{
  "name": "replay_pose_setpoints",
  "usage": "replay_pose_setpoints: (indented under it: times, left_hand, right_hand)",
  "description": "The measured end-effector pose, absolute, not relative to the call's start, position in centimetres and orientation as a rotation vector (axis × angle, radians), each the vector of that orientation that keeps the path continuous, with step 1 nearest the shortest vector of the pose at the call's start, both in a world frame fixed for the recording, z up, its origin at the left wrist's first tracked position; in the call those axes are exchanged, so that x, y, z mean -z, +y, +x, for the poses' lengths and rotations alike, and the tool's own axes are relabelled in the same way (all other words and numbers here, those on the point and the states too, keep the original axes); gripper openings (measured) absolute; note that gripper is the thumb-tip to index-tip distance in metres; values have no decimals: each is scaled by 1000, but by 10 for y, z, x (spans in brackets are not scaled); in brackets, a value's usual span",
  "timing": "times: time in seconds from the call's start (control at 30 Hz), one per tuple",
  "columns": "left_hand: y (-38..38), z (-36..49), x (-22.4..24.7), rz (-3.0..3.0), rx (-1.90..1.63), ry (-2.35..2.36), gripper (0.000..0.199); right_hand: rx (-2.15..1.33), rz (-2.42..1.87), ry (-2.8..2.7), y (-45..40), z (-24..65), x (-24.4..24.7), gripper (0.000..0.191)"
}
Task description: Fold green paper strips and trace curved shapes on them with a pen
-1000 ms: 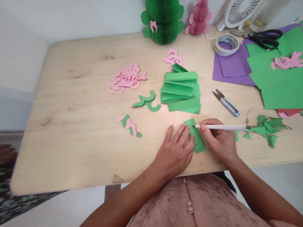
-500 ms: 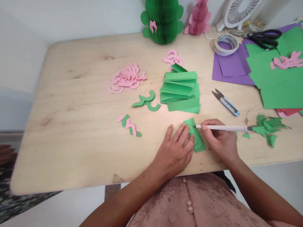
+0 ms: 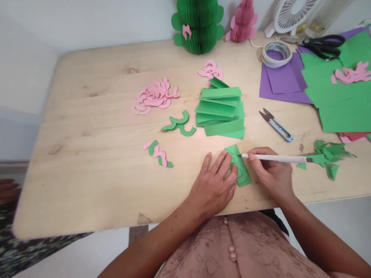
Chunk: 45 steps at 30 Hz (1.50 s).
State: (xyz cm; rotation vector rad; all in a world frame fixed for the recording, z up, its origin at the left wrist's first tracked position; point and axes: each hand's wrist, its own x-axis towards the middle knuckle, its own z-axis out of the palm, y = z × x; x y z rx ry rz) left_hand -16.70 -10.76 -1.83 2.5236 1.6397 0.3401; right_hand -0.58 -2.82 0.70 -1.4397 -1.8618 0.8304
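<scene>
A small green paper strip (image 3: 244, 175) with curved pen lines lies near the table's front edge. My left hand (image 3: 216, 181) rests flat on its left side, fingers stretched out and pressing it down, covering part of the lines. In my right hand (image 3: 272, 173) a white pen (image 3: 284, 158) is pinched, its dark tip at the strip's upper right edge. Beyond the strip lies a stack of folded green strips (image 3: 222, 112). Left of my hands are green curved cutouts (image 3: 176, 121) and a twisted pink-and-green piece (image 3: 159, 153).
Pink cutouts (image 3: 155, 96) lie on the table (image 3: 95, 154). At right are thread snips (image 3: 277, 126), green scraps (image 3: 327, 154), tape rolls (image 3: 276, 55), black scissors (image 3: 324, 45) and green sheets (image 3: 342, 108). A green honeycomb paper tree (image 3: 199, 27) and white fan (image 3: 295, 15) stand behind.
My right hand and the pen have shifted slightly right, and the pen's rear end sits a little lower. My left hand stays on the strip. Dark patterned cloth at the left edge has moved.
</scene>
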Motion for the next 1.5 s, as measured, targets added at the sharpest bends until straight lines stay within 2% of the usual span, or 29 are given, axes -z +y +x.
replay_pose_setpoints:
  times: [0.4, 0.67, 1.5]
  left_hand:
    - [-107, -167, 19, 2530, -341, 1650, 41]
    - [-108, -167, 20, 2530, -293, 1662, 53]
    - [-108, -167, 19, 2545, -250, 1667, 52]
  right_hand:
    - [-826, -1446, -1855, -29, -5, -6, 18]
    - [-830, -1409, -1852, -29, -4, -3, 15]
    - [-783, -1394, -1879, -30, -2, 0, 13]
